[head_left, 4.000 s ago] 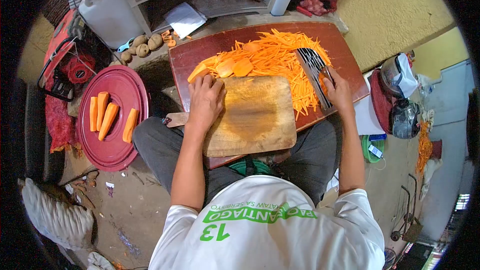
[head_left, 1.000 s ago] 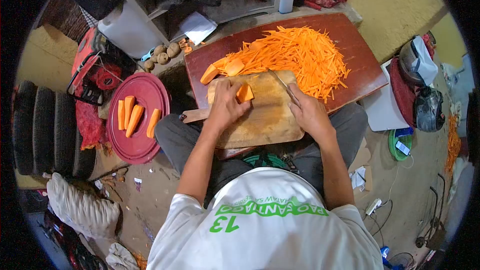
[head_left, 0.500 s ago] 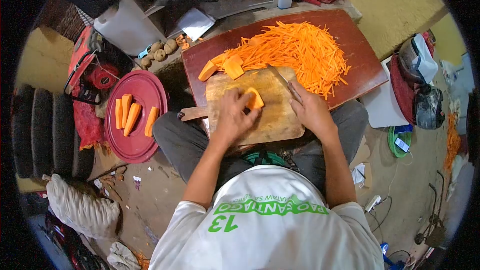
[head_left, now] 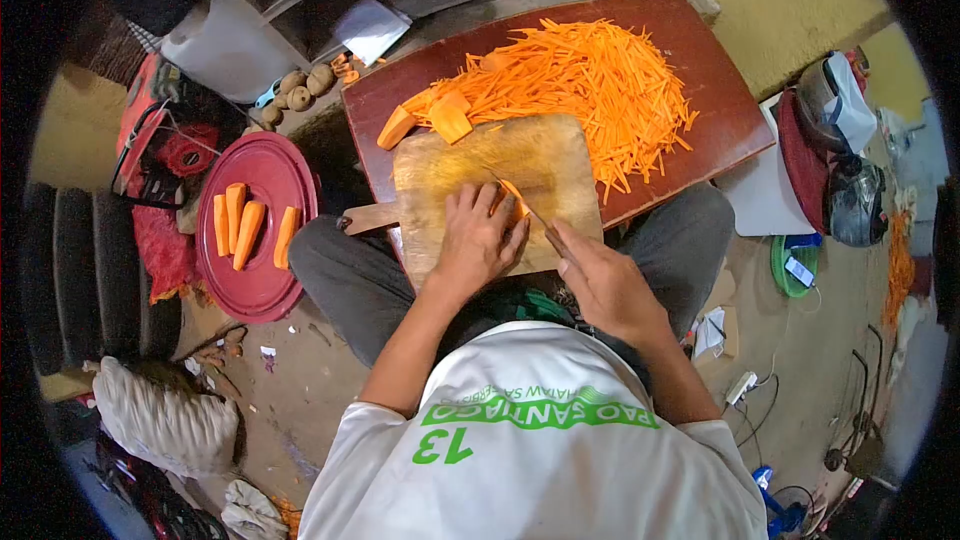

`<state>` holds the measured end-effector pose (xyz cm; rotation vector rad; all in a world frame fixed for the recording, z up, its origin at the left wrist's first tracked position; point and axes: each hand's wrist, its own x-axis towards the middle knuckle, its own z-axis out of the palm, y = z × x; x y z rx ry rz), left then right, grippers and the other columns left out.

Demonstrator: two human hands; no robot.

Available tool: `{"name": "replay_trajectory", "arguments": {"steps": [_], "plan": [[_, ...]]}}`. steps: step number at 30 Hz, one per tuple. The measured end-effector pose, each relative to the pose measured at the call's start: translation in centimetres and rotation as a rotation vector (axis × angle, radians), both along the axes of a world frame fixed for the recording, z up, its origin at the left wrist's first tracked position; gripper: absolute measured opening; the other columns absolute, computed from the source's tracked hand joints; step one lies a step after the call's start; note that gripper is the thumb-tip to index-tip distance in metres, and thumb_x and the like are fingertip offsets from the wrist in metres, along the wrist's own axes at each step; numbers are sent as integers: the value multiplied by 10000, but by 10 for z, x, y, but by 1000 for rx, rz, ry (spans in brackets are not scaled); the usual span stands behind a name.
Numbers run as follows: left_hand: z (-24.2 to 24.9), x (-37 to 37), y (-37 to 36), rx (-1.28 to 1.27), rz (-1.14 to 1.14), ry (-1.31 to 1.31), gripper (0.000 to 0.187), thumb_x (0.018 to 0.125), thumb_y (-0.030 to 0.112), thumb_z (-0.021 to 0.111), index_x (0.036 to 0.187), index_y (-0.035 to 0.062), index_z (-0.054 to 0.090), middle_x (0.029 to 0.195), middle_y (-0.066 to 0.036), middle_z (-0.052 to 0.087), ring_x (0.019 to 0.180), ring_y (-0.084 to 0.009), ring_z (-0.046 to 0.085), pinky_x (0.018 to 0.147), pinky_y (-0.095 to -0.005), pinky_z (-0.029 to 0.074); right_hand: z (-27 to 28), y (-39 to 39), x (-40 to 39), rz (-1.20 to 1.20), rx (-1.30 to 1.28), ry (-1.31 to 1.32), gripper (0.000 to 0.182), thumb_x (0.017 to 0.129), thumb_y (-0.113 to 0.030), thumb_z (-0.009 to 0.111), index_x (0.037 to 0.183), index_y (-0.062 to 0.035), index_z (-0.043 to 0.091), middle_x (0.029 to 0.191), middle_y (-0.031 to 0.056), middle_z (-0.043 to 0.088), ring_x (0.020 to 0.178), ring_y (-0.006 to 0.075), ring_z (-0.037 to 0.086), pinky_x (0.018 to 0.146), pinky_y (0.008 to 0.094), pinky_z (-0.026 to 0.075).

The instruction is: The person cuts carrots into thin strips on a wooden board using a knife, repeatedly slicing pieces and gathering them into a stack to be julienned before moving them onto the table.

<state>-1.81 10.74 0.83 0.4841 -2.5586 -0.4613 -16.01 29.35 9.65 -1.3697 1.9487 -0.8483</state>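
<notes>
My left hand point(head_left: 478, 240) is closed on a carrot piece point(head_left: 512, 202) on the wooden cutting board point(head_left: 430, 172), its fingers covering much of the piece. A knife point(head_left: 535, 218) is gripped in my right hand point(head_left: 612, 285), its blade slanting up and left against the right side of that piece. Behind the board and to its right spreads a pile of thin carrot strips point(head_left: 620, 90). Two larger carrot chunks, one of them a flat-cut piece point(head_left: 450, 117), lie at the board's back left edge.
The board rests on a dark red table point(head_left: 725, 130). At the left, a red round lid point(head_left: 225, 275) carries several peeled carrots point(head_left: 249, 230). Brown round vegetables point(head_left: 298, 97) sit behind it. A green basket point(head_left: 783, 275) with a phone stands on the floor at the right.
The knife has come down and left from the board's back right to the carrot piece, and my right hand is nearer my left. The whole view has shifted slightly.
</notes>
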Motion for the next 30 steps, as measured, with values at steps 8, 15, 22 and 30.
{"name": "replay_trajectory", "arguments": {"steps": [8, 15, 22, 30], "plan": [[4, -1, -6, -36, -52, -31, 270, 885, 192, 786, 1117, 55, 762, 1183, -132, 648, 1094, -355, 567, 908, -501, 456, 11, 4, 3, 21, 136, 57, 560, 1080, -154, 604, 1588, 23, 447, 1361, 325, 665, 1209, 496, 676, 966, 538, 572], [7, 4, -11, -30, -94, -81, 399, 811, 142, 807, 1195, 55, 745, 1238, -131, 638, 1126, -367, 560, 944, -510, 450, -13, -26, -4, 31, 24, 56, 507, 1052, -139, 622, 1517, 10, 485, 1256, 334, 688, 1119, 518, 686, 902, 566, 574], [4, 2, -13, 10, -91, -61, 378, 824, 135, 793, 1189, 42, 753, 1223, -135, 651, 1137, -374, 566, 947, -516, 453, -5, -49, -10, 59, -24, 32, 490, 1047, -121, 618, 1500, 9, 483, 1244, 329, 692, 1144, 517, 675, 915, 566, 565], [-1, 3, -12, 26, -74, -41, 330, 840, 106, 764, 1158, 16, 761, 1201, -145, 664, 1105, -373, 575, 940, -509, 468, -33, -49, -7, 24, -36, 104, 484, 1057, -122, 621, 1512, -6, 504, 1240, 316, 703, 1138, 515, 679, 909, 535, 566]]}}
